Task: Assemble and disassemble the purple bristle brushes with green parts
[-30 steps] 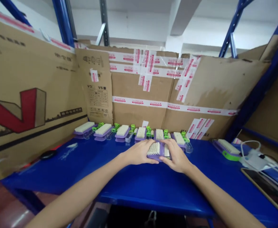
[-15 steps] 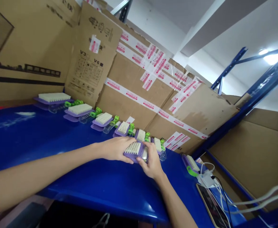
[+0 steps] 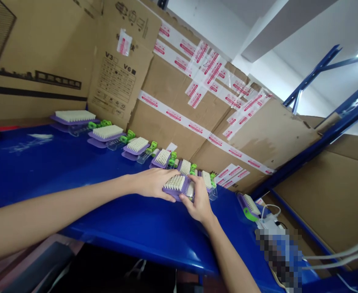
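Both hands hold one purple brush (image 3: 175, 183) with rows of cream bristles facing up, just above the blue table. My left hand (image 3: 154, 183) grips its left side, thumb and fingers closed about the edge. On the other end is my right hand (image 3: 197, 198), its fingers and thumb pinching near a clear, pale part. Just behind them stand similar brushes: one (image 3: 185, 167) directly beyond the held one, another (image 3: 206, 179) beside my right hand, and one (image 3: 163, 157) further left. The held brush's underside is hidden.
More brushes (image 3: 137, 144) with green clips and clear parts line the back of the blue table (image 3: 114, 221). Cardboard sheets (image 3: 172, 93) with tape stand behind. At right are another brush (image 3: 249, 204), a white plug block with cables (image 3: 269, 223) and a blue metal frame (image 3: 288, 162).
The camera view has shifted slightly, so the table and brushes appear a little higher and further right. Both hands keep their hold on the same brush.
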Demonstrator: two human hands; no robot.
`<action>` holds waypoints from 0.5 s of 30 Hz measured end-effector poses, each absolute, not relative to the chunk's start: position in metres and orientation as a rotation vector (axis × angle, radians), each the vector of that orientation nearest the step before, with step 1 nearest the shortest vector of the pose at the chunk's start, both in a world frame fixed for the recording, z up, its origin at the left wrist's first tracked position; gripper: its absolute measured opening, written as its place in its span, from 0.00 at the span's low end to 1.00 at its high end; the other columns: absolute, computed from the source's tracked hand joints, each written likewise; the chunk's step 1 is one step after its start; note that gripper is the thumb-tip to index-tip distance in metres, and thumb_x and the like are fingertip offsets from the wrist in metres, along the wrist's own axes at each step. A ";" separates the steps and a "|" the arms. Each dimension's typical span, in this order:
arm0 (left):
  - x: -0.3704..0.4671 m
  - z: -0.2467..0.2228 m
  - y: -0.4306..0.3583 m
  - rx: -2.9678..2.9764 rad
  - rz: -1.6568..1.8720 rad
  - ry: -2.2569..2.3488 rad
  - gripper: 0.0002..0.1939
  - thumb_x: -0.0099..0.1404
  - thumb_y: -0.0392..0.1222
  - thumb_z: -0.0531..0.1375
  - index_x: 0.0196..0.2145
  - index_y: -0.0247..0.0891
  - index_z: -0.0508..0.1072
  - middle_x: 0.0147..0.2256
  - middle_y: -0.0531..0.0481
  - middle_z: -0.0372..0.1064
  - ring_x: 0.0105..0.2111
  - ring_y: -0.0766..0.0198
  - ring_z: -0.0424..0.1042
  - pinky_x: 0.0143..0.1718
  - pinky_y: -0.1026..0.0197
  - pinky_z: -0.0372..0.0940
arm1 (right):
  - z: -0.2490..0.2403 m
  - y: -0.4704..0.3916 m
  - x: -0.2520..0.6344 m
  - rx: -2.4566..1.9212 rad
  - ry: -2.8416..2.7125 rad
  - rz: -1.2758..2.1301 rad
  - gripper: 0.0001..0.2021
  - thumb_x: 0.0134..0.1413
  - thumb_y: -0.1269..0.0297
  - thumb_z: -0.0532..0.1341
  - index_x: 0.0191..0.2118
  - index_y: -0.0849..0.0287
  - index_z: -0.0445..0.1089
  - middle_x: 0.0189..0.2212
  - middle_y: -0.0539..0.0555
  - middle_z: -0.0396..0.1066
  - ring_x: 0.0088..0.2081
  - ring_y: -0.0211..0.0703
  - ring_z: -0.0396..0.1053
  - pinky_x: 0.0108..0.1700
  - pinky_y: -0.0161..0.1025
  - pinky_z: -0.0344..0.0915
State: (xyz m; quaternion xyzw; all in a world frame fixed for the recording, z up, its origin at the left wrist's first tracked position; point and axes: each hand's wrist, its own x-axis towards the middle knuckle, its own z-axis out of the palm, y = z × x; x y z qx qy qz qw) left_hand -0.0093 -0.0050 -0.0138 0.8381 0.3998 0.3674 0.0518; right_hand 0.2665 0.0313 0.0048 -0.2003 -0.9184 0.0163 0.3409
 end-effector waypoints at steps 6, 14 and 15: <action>-0.009 -0.008 -0.007 2.620 1.071 1.274 0.43 0.65 0.71 0.71 0.67 0.44 0.72 0.58 0.39 0.80 0.55 0.39 0.82 0.55 0.44 0.74 | 0.003 0.030 0.264 -0.543 -2.246 0.226 0.32 0.76 0.40 0.58 0.73 0.53 0.56 0.63 0.66 0.67 0.65 0.65 0.70 0.68 0.65 0.69; -0.008 -0.007 -0.007 2.772 1.166 1.432 0.43 0.70 0.71 0.69 0.71 0.43 0.70 0.67 0.34 0.72 0.65 0.34 0.73 0.70 0.33 0.64 | -0.001 0.048 0.257 -0.927 -1.896 0.950 0.32 0.69 0.30 0.62 0.61 0.53 0.63 0.51 0.61 0.75 0.42 0.54 0.77 0.39 0.52 0.82; -0.008 -0.007 -0.007 2.785 1.175 1.432 0.42 0.71 0.70 0.68 0.71 0.42 0.70 0.66 0.34 0.72 0.65 0.34 0.73 0.70 0.32 0.63 | -0.001 0.048 0.256 -0.941 -1.881 1.057 0.32 0.67 0.29 0.64 0.56 0.53 0.66 0.45 0.58 0.76 0.39 0.53 0.77 0.37 0.51 0.82</action>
